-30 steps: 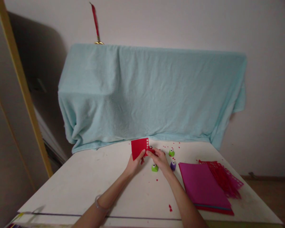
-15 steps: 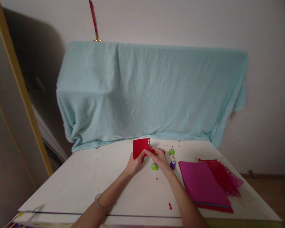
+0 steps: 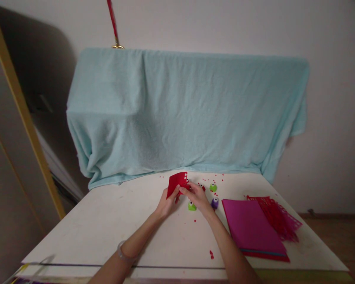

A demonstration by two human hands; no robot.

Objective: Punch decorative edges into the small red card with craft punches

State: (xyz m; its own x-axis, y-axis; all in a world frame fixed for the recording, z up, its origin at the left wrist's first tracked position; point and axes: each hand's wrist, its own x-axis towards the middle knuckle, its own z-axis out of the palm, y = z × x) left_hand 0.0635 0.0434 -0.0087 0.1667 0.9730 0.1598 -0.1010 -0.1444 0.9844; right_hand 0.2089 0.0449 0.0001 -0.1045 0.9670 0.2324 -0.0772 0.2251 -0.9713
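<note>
Standing against a pale wall [image 3: 337,118], the white counter [image 3: 106,225] narrows toward its far edge, where a light blue cloth [image 3: 189,106] hangs in folds and meets the top. Above the cloth's upper left show a red strap [image 3: 113,23] and a gold ring [image 3: 117,47]. A yellow strip [image 3: 26,114] slants down the left side of the room, and brown floor [image 3: 352,236] shows beyond the right edge. Near the far edge, around the middle, the red sheet [image 3: 176,182] is up in both hands, tilted, with holes along its right side. The left hand [image 3: 166,203] grips its lower left part; the right hand [image 3: 198,197] pinches its lower right, fingertips close to the other thumb. Just beside the right hand sit two green pieces [image 3: 192,206] and a purple piece [image 3: 214,203], each with an eye. Red scraps [image 3: 211,255] dot the top between the forearms and near the cloth. The stack [image 3: 251,227] and cut sheets [image 3: 276,217] crowd the right side, so the widest open stretch lies left of the left forearm, reaching the left and near edges.
</note>
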